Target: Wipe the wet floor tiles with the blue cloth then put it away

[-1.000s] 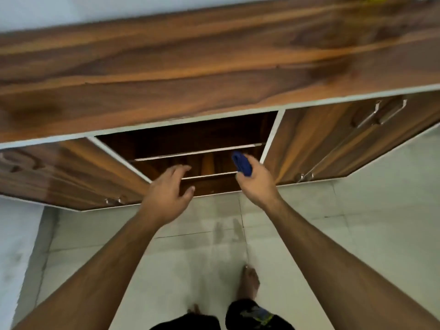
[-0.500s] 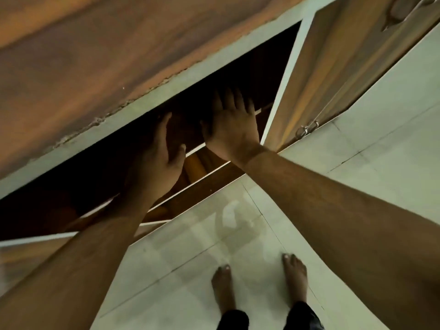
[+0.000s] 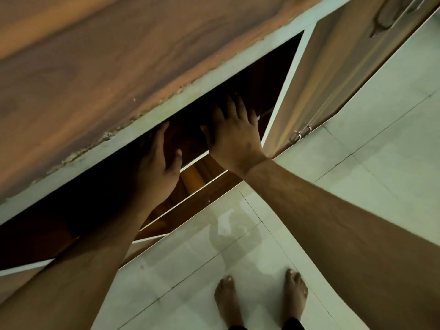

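Observation:
The blue cloth is not visible. My right hand [image 3: 234, 136] lies palm down with fingers spread inside the open cabinet [image 3: 269, 84], over the white-edged shelf [image 3: 194, 161]; whatever is under the palm is hidden. My left hand [image 3: 157, 167] reaches into the dark opening beside it, fingers extended, with nothing seen in it. The pale floor tiles [image 3: 181, 277] in front of the cabinet show a faint damp sheen [image 3: 232, 228].
The wooden countertop [image 3: 114, 67] overhangs the cabinet and fills the upper left. An open cabinet door [image 3: 333, 79] with a metal latch stands to the right of my right hand. My bare feet [image 3: 262, 298] stand on the tiles near the bottom edge.
One second ago my right hand held the blue cloth in front of the cabinet. Both hands have since gone inside the opening, my head has dropped closer, and the cloth is out of sight.

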